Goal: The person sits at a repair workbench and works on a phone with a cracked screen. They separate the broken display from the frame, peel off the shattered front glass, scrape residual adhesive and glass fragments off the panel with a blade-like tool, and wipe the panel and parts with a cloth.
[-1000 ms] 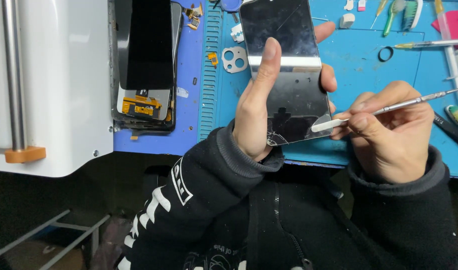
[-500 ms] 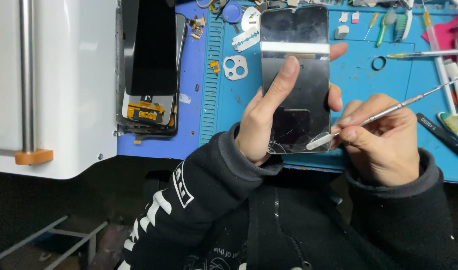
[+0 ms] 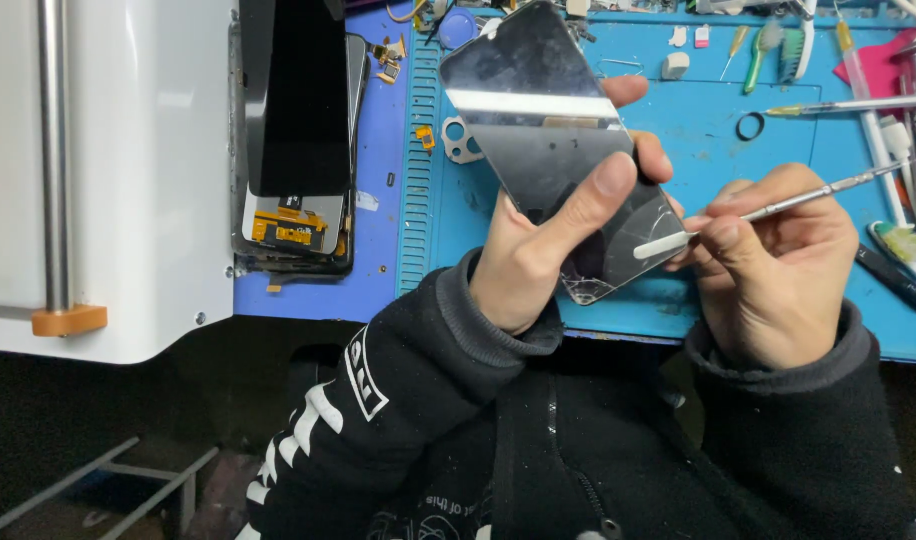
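Now my left hand (image 3: 533,255) clamped around the cracked phone screen (image 3: 563,150), my right hand (image 3: 778,265) pinching the metal spudger (image 3: 778,203) at its lower corner.

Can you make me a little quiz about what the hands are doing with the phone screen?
1. True or false: the left hand holds the screen up off the blue mat.
2. What is in the right hand? A) metal pry tool B) scissors C) tape
3. Which corner of the screen is cracked?

Key: 1 true. 2 A. 3 The lower one, by the tool's tip.
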